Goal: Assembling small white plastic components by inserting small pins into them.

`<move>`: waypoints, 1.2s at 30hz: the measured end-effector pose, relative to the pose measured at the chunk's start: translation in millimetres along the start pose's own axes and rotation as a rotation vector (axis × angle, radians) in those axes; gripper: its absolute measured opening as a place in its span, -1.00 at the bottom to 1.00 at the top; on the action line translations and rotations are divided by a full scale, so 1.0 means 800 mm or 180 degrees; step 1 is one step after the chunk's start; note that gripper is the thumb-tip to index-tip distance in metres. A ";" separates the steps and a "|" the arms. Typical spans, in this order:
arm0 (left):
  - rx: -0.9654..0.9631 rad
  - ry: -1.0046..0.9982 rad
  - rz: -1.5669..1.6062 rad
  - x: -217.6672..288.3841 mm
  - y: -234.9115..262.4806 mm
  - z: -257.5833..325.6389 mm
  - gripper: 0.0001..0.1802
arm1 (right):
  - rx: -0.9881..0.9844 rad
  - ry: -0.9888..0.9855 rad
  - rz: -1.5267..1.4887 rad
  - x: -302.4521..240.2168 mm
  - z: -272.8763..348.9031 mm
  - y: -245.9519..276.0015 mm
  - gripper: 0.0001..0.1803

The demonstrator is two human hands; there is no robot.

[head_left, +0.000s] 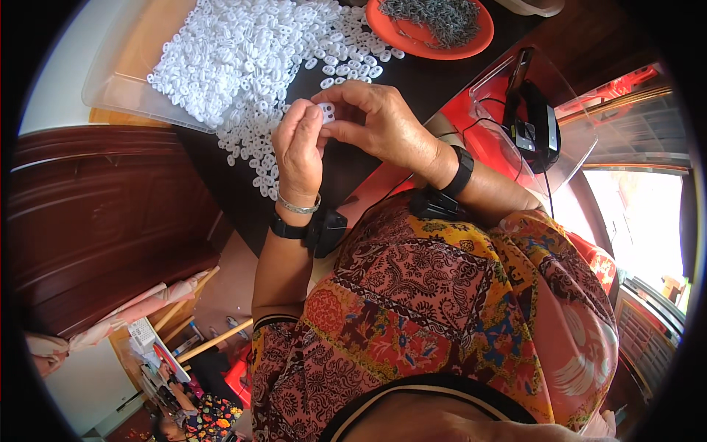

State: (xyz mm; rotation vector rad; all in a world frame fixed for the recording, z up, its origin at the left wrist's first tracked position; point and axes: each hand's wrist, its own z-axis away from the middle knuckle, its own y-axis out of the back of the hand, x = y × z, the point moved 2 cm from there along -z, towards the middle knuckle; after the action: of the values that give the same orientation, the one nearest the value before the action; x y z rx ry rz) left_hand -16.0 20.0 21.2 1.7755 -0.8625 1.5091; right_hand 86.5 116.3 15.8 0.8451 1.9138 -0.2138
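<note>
Between my two hands is a small white oval plastic piece with two dark holes. My left hand has its fingers closed on the piece's left side. From the right, my right hand pinches at it with thumb and forefinger. Whether either hand also holds a smaller part cannot be made out. Just beyond my hands, a large heap of the same white pieces spills over the dark tabletop. Some loose ones lie close to my left wrist.
An orange-red plate at the far side holds many small grey metal parts. A clear plastic tray lies under the heap's left side. At right, a black device with cables sits in a clear box. Another person is at lower left.
</note>
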 end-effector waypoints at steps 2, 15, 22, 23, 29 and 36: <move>0.0093 0.0008 0.0105 0.001 0.001 0.000 -0.69 | 0.0035 0.0101 0.0080 0.004 -0.001 -0.001 -0.65; -0.0072 -0.0024 -0.0001 -0.001 0.005 0.001 -0.70 | 0.0042 0.0472 0.0097 0.007 0.000 0.003 -0.66; 0.0007 -0.0065 0.0012 -0.007 -0.002 0.000 -0.71 | 0.0037 0.0324 0.0193 0.005 0.000 0.007 -0.69; 0.0005 -0.0092 0.0027 -0.008 -0.004 0.000 -0.71 | 0.0035 0.0346 0.0216 0.004 -0.001 0.008 -0.69; 0.0329 -0.0017 0.0280 -0.030 -0.002 -0.002 -0.72 | -0.0001 0.0270 0.0378 0.001 -0.004 0.002 -0.76; 0.0419 -0.0220 0.0253 -0.020 -0.004 0.003 -0.73 | -0.0117 0.0339 0.0524 -0.010 -0.008 -0.001 -0.80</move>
State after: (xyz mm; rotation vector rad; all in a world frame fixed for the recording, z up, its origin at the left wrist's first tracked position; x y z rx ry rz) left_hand -13.5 21.0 5.2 1.9184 -0.8953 1.5960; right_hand 83.5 115.0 25.8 1.0009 1.9287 -0.0344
